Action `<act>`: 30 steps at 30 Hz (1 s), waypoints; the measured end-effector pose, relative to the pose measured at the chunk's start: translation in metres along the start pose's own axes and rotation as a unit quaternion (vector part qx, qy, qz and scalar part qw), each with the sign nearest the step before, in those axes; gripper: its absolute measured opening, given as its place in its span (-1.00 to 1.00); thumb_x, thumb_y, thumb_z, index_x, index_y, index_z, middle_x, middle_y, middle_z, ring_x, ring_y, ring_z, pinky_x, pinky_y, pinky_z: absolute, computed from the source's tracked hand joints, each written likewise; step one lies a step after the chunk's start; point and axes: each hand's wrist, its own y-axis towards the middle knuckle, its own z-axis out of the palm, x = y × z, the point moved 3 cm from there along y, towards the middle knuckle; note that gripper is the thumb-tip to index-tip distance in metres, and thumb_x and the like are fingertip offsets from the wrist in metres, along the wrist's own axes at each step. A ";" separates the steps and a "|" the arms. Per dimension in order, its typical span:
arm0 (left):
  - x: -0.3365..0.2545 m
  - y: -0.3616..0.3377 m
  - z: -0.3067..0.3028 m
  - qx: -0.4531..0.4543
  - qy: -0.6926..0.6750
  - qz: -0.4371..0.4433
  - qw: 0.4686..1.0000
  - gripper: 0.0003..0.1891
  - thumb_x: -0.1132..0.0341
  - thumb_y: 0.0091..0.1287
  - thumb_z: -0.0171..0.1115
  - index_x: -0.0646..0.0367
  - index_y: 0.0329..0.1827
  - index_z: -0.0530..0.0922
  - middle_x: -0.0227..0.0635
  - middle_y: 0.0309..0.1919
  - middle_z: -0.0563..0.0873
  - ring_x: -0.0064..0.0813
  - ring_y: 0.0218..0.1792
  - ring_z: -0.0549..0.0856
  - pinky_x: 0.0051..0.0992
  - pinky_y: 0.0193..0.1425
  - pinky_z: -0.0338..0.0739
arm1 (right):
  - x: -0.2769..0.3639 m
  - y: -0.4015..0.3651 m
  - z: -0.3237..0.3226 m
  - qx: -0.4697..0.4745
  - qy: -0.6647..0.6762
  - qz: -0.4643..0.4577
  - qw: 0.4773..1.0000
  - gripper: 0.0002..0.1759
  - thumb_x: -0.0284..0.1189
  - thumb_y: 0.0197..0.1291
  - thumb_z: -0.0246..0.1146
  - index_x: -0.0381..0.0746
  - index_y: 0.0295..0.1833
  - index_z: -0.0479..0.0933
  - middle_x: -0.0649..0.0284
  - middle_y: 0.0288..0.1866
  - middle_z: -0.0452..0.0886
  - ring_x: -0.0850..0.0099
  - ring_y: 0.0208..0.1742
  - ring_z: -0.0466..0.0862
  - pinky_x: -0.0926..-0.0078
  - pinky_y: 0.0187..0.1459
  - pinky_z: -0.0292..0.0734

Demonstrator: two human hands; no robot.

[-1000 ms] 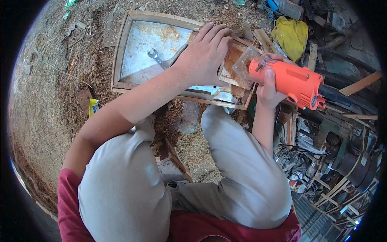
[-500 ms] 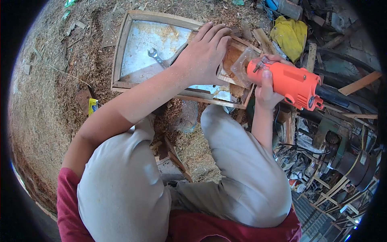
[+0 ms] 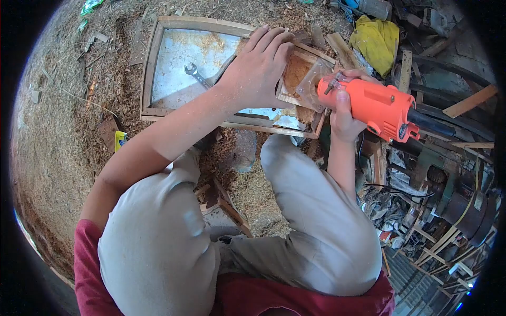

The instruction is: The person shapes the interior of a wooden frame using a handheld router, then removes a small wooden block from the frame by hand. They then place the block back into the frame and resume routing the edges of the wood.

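Note:
My right hand (image 3: 346, 117) is wrapped round an orange trim router (image 3: 377, 105), thumb on its near side. The router lies tilted on its side, its clear base plate (image 3: 313, 87) against a small wooden piece (image 3: 297, 72) dusted with sawdust. My left hand (image 3: 259, 66) grips that piece from the left, fingers over its far side and thumb toward me. Both hands work above a wood-framed tray (image 3: 200, 22) with a white bottom. An open-ended wrench (image 3: 196, 75) lies in the tray, left of my left hand. The router's bit is hidden.
Sawdust and shavings (image 3: 58, 137) cover the ground. A yellow cloth or bag (image 3: 374, 42) lies beyond the router. Wood scraps (image 3: 470, 101) and machine parts clutter the right side. A black cord (image 3: 435, 124) trails from the router. My knees (image 3: 282, 158) are close below the tray.
The tray, both hands and the router appear slightly further left in view. The hold of both hands looks the same.

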 end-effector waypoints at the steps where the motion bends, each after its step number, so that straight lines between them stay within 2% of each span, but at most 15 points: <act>1: 0.001 0.000 0.000 -0.005 0.008 0.004 1.000 0.16 -0.39 -0.06 0.57 0.46 0.38 0.43 0.03 0.46 0.47 0.01 0.60 0.35 0.01 0.80 0.04 | 0.000 0.001 0.000 -0.004 -0.006 0.000 1.000 -0.10 -0.51 0.13 0.37 -0.20 0.52 0.04 0.01 0.11 0.53 0.09 0.14 0.67 -0.05 0.25 0.65; 7: 0.001 -0.001 0.000 -0.018 0.006 0.009 1.000 0.17 -0.39 -0.07 0.56 0.50 0.36 0.45 0.05 0.42 0.51 0.00 0.58 0.37 0.01 0.78 0.06 | -0.003 0.006 0.003 -0.017 0.005 0.049 0.999 -0.13 -0.51 0.14 0.37 -0.20 0.50 0.05 0.01 0.11 0.54 0.11 0.15 0.67 0.00 0.28 0.61; 11: 0.001 -0.002 -0.001 -0.026 0.000 0.011 1.000 0.18 -0.38 -0.07 0.56 0.52 0.37 0.44 0.06 0.43 0.51 0.00 0.59 0.37 0.00 0.78 0.06 | 0.001 0.009 0.011 -0.021 0.002 0.047 0.999 -0.16 -0.50 0.14 0.37 -0.21 0.48 0.08 -0.03 0.11 0.58 0.11 0.12 0.68 -0.01 0.30 0.59; 14: 0.001 -0.001 0.000 0.010 0.008 -0.004 1.000 0.21 -0.40 -0.04 0.56 0.47 0.45 0.37 0.05 0.51 0.43 0.00 0.64 0.30 0.02 0.82 0.00 | 0.000 0.010 0.012 -0.009 -0.012 0.027 1.000 -0.18 -0.49 0.14 0.37 -0.22 0.46 0.10 -0.06 0.12 0.59 0.12 0.11 0.69 0.00 0.30 0.59; 17: 0.003 -0.002 0.002 0.012 0.008 -0.004 1.000 0.21 -0.41 -0.03 0.55 0.46 0.45 0.37 0.04 0.51 0.43 -0.02 0.64 0.31 0.02 0.82 0.00 | 0.000 0.009 0.011 -0.005 -0.033 0.018 0.999 -0.21 -0.49 0.15 0.37 -0.24 0.44 0.13 -0.06 0.11 0.59 0.12 0.10 0.69 0.02 0.29 0.60; 20: 0.004 -0.002 0.004 0.007 0.004 -0.003 1.000 0.21 -0.41 -0.04 0.55 0.47 0.44 0.37 0.03 0.51 0.44 -0.02 0.64 0.30 0.02 0.82 0.00 | 0.004 0.005 0.011 -0.008 -0.028 0.038 0.999 -0.24 -0.49 0.15 0.36 -0.25 0.42 0.15 -0.07 0.11 0.58 0.11 0.10 0.69 0.02 0.28 0.61; 23: 0.003 -0.001 0.002 0.019 0.018 -0.001 1.000 0.20 -0.38 -0.05 0.57 0.49 0.43 0.38 0.03 0.51 0.43 -0.02 0.65 0.30 0.02 0.83 0.00 | 0.001 0.004 0.008 0.007 0.049 0.015 0.999 -0.33 -0.59 0.18 0.44 -0.25 0.35 0.28 0.06 0.16 0.60 0.32 0.12 0.66 0.24 0.28 0.58; 26: 0.002 -0.001 0.000 0.008 -0.009 -0.008 1.000 0.20 -0.36 -0.06 0.58 0.49 0.43 0.38 0.03 0.51 0.43 -0.02 0.65 0.29 0.02 0.83 -0.01 | -0.009 0.002 0.002 0.028 0.049 0.021 0.998 -0.25 -0.62 0.17 0.43 -0.22 0.41 0.21 0.03 0.16 0.58 0.27 0.14 0.67 0.19 0.30 0.59; 29: 0.001 0.000 0.000 0.016 0.005 -0.009 1.000 0.20 -0.35 -0.07 0.59 0.47 0.44 0.38 0.04 0.52 0.42 -0.01 0.65 0.29 0.01 0.83 -0.01 | -0.002 0.001 0.008 -0.013 0.041 0.012 0.999 -0.22 -0.50 0.15 0.40 -0.24 0.43 0.16 -0.09 0.12 0.57 0.05 0.10 0.70 -0.03 0.24 0.66; 30: 0.001 0.000 0.000 0.012 -0.002 -0.008 1.000 0.20 -0.34 -0.08 0.59 0.47 0.44 0.38 0.04 0.52 0.42 -0.01 0.65 0.29 0.01 0.83 -0.01 | -0.001 0.001 0.010 -0.026 0.048 0.005 0.998 -0.22 -0.51 0.15 0.40 -0.24 0.43 0.16 -0.09 0.12 0.57 0.05 0.10 0.70 -0.04 0.24 0.66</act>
